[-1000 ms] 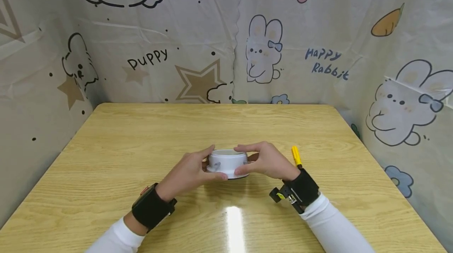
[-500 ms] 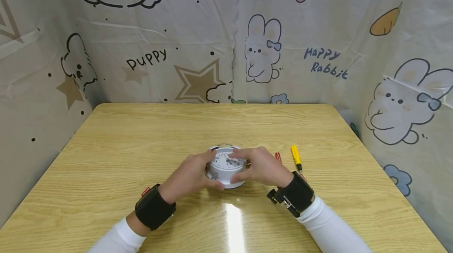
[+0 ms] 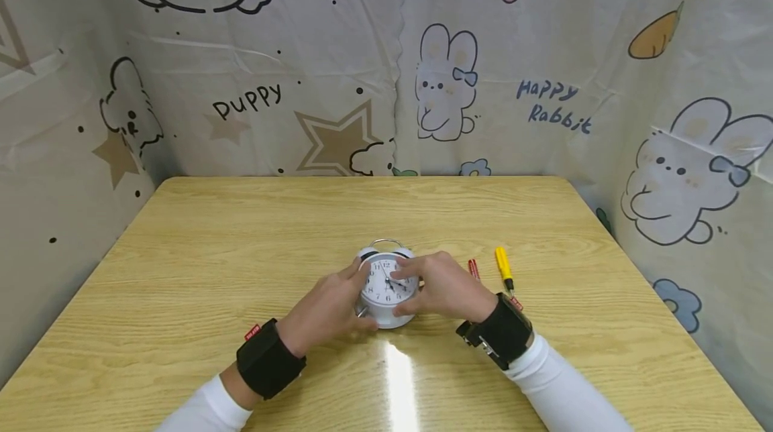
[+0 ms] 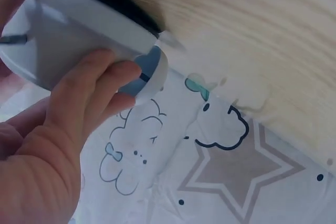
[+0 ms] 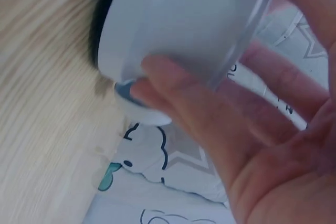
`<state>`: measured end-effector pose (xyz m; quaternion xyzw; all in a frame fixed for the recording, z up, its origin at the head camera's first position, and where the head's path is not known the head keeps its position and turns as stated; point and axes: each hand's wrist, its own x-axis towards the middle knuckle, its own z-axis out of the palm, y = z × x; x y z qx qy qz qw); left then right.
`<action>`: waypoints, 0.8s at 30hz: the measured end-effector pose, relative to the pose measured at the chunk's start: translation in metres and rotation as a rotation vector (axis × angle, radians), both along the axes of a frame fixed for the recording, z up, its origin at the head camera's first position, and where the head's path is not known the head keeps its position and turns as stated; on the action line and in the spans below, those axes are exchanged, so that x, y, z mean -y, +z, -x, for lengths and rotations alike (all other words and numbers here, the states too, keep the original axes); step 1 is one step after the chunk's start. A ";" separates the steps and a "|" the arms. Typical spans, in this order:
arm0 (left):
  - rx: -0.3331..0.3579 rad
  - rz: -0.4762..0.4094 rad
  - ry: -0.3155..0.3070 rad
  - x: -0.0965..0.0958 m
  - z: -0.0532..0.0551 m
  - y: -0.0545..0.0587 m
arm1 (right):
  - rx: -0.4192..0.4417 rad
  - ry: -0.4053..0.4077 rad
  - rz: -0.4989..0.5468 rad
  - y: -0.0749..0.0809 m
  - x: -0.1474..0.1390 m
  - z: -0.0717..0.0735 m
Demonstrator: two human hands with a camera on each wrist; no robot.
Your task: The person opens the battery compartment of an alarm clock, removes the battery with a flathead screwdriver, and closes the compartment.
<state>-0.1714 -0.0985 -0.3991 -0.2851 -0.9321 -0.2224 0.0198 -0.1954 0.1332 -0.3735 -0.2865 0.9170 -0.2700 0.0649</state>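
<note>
A white twin-bell alarm clock (image 3: 382, 292) is held between both hands near the middle of the table, its numbered dial tilted up towards the head camera. My left hand (image 3: 329, 304) grips the clock's left side, thumb at the lower edge. On the right side, my right hand (image 3: 449, 286) grips it with thumb low and a finger across the dial. The left wrist view has fingers on the clock's white casing (image 4: 58, 35) and beside a bell (image 4: 153, 69). In the right wrist view, fingertips press the casing (image 5: 173, 30). Whether the clock touches the table cannot be told.
A yellow-handled screwdriver (image 3: 503, 264) lies on the wooden table (image 3: 272, 217), right of the clock. Left of it is a thin red-handled item (image 3: 474, 268), partly behind the right hand. A printed curtain (image 3: 338, 49) borders the table's back and sides.
The clock has been tilted up: earlier mostly its side showed, and now its dial and bells face the head camera. Both hands have kept hold of it, shifting slightly. The red-handled item has come into view.
</note>
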 end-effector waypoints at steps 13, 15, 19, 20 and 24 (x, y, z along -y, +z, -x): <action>0.026 0.006 -0.003 0.001 0.003 0.001 | -0.042 0.046 -0.023 -0.002 -0.003 0.002; 0.065 -0.020 0.014 0.001 0.005 0.001 | -0.040 0.047 -0.026 -0.002 -0.003 0.002; 0.081 -0.031 0.017 0.002 0.006 0.002 | -0.036 0.049 -0.025 -0.002 -0.003 0.003; 0.083 -0.032 0.016 0.002 0.007 0.003 | -0.035 0.047 -0.024 -0.002 -0.003 0.003; 0.096 -0.031 0.017 0.002 0.007 0.004 | -0.031 0.037 -0.015 -0.002 -0.003 0.003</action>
